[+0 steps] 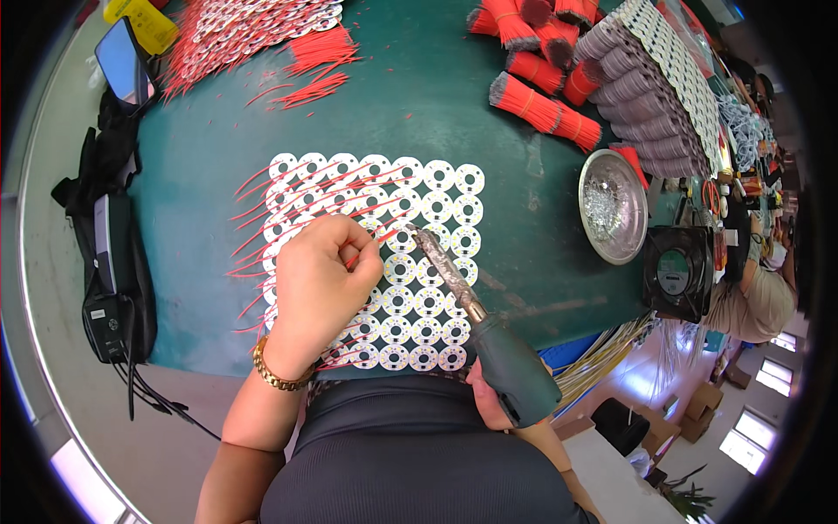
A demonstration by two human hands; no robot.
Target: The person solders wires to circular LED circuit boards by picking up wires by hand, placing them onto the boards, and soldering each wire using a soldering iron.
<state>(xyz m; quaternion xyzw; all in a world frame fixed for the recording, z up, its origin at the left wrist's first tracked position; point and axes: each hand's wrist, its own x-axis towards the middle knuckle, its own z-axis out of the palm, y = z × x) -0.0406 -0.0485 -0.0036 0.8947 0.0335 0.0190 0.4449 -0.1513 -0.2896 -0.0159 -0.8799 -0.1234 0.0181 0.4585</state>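
Note:
On the green table in front of me lies a panel of round white LED boards, each with a central hole. Red wires fan out to the left from many of them. Over the panel's left part, my left hand is closed, its thumb and forefinger pinching a short red wire. My right hand grips the dark handle of a soldering iron near the table's front edge. The iron's tip sits beside the wire end at one board; whether they touch I cannot tell. My left hand hides several boards.
Wired boards and loose red wires lie at the back left. Red wire bundles, stacked boards and a metal bowl stand right, near a black fan. A phone and black device sit left.

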